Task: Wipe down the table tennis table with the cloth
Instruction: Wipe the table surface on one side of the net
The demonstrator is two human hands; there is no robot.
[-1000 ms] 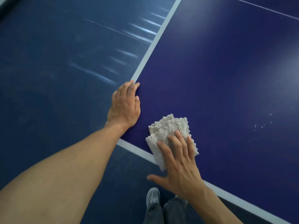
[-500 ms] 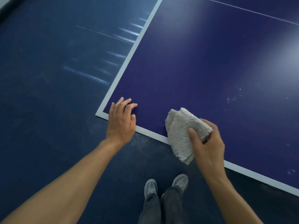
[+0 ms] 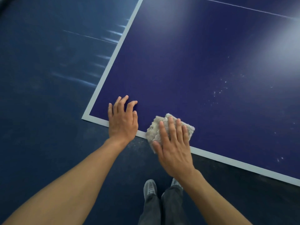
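Right hand (image 3: 174, 148) flat, fingers (image 3: 170, 125) spread, pressing cloth (image 3: 153, 129) onto counter (image 3: 186, 65); no closed grip. Cloth bunched under fingers, over the near white edge line, protruding far and left of the palm. Left hand (image 3: 122, 118) open, empty, flat just left, near the corner. Pale specks (image 3: 217, 92) farther right.

Dark blue table tennis table (image 3: 186, 62), white-edged; cloth (image 3: 155, 130) and both hands on near edge; white specks (image 3: 220, 91) right.
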